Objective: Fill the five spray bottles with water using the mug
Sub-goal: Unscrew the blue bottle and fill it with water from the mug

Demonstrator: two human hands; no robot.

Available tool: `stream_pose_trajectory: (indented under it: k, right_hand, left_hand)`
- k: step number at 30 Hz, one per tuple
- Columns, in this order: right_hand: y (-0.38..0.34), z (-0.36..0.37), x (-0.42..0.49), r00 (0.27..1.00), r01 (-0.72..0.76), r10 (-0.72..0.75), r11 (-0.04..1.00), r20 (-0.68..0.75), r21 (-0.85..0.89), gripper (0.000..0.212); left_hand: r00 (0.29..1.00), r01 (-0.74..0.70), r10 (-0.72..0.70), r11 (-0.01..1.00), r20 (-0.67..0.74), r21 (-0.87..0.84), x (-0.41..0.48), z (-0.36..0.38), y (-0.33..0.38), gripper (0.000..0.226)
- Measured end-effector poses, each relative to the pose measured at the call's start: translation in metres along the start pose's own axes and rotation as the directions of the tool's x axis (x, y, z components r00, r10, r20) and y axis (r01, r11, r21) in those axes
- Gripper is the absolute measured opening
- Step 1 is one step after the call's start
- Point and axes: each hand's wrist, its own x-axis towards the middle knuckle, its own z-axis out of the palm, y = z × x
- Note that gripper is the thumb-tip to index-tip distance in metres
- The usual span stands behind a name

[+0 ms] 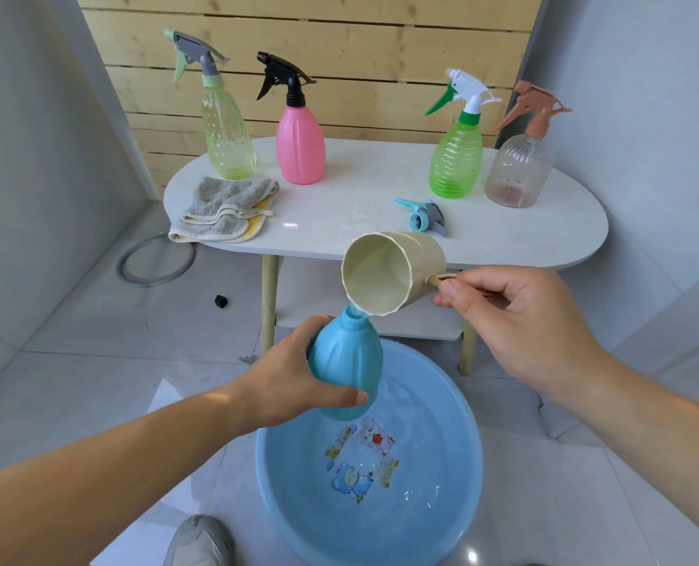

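This looks like a corner of a home, maybe a balcony or utility nook, though I cannot tell which; pale grey floor tiles run underfoot; plain grey walls close in on both sides; a panel of light wooden slats backs the corner; a low white oval table on wooden legs, with a shelf beneath, stands before it; a pink spray bottle and three more stand on top, near a folded grey towel; a blue plastic basin with cartoon pictures on its bottom sits on the tiles, holding water; a grey ring lies by the left wall.
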Motion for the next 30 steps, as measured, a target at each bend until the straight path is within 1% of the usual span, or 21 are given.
stream_pose_trajectory:
  k: [4, 6, 8, 10, 11, 12, 14, 17, 19, 21, 23, 25, 27, 29, 30]
  right_hand:
    - [0.003, 0.001, 0.001, 1.0, 0.014, -0.014, 1.0, 0.009, 0.001, 0.015]
    - [0.006, 0.001, 0.002, 1.0, -0.01, 0.01, 1.0, 0.02, 0.028, 0.019]
    - [0.01, 0.001, 0.006, 0.996, -0.091, 0.09, 0.989, 0.019, 0.119, 0.025]
    - [0.021, 0.001, 0.009, 0.978, -0.211, 0.204, 0.939, 0.052, 0.273, 0.03]
    - [0.028, 0.002, 0.01, 0.963, -0.27, 0.26, 0.908, 0.074, 0.32, 0.031]
    - [0.036, 0.004, 0.01, 0.949, -0.316, 0.304, 0.892, 0.087, 0.323, 0.032]
    - [0.053, 0.009, 0.007, 0.931, -0.364, 0.352, 0.897, 0.093, 0.252, 0.032]
    - [0.076, 0.016, 0.0, 0.923, -0.376, 0.374, 0.926, 0.091, 0.013, 0.033]
    - [0.086, 0.02, -0.004, 0.915, -0.373, 0.389, 0.917, 0.107, -0.142, 0.032]
    - [0.096, 0.02, -0.005, 0.929, -0.322, 0.356, 0.912, 0.102, -0.255, 0.034]
    - [0.103, 0.017, -0.007, 0.954, -0.211, 0.269, 0.914, 0.129, -0.345, 0.03]
    - [0.106, 0.015, -0.008, 0.977, -0.014, 0.103, 0.906, 0.189, -0.423, 0.022]
    - [0.109, 0.013, -0.007, 0.971, 0.181, -0.083, 0.87, 0.225, -0.46, 0.02]
    - [0.111, 0.009, -0.003, 0.95, 0.288, -0.186, 0.834, 0.251, -0.471, 0.027]
    - [0.111, 0.008, -0.001, 0.94, 0.322, -0.214, 0.817, 0.267, -0.479, 0.031]
  left_hand:
    - [1.0, 0.002, -0.002, 1.0, 0.004, -0.011, 0.001, 0.0, 0.0, 0.078]
    - [1.0, -0.001, 0.001, 1.0, 0.003, -0.016, 0.0, 0.0, 0.0, 0.078]
    - [1.0, -0.006, 0.006, 1.0, -0.002, -0.013, 0.0, 0.0, -0.001, 0.078]
    - [1.0, -0.01, 0.01, 1.0, -0.008, -0.019, 0.0, -0.001, 0.0, 0.078]
    - [1.0, -0.013, 0.013, 1.0, -0.009, -0.026, 0.0, -0.001, 0.0, 0.078]
    - [1.0, -0.015, 0.015, 0.999, -0.009, -0.029, 0.0, -0.001, 0.0, 0.079]
    - [1.0, -0.013, 0.013, 1.0, -0.006, -0.026, 0.0, -0.002, -0.001, 0.079]
    - [1.0, -0.009, 0.009, 1.0, -0.005, -0.029, 0.0, -0.001, -0.003, 0.081]
    - [1.0, -0.006, 0.006, 1.0, -0.004, -0.028, 0.0, -0.002, -0.004, 0.082]
    - [1.0, -0.003, 0.003, 1.0, -0.003, -0.027, 0.001, -0.001, -0.005, 0.082]
    - [1.0, -0.002, 0.002, 1.0, -0.001, -0.03, 0.002, -0.001, -0.005, 0.081]
    - [1.0, -0.002, 0.002, 0.999, 0.004, -0.032, 0.003, -0.001, -0.005, 0.08]
    - [1.0, 0.0, 0.0, 1.0, 0.004, -0.029, 0.004, 0.0, -0.006, 0.079]
    - [1.0, -0.001, 0.001, 1.0, 0.002, -0.022, 0.004, 0.0, -0.006, 0.081]
    - [1.0, -0.003, 0.003, 1.0, 0.0, -0.02, 0.004, 0.001, -0.006, 0.082]
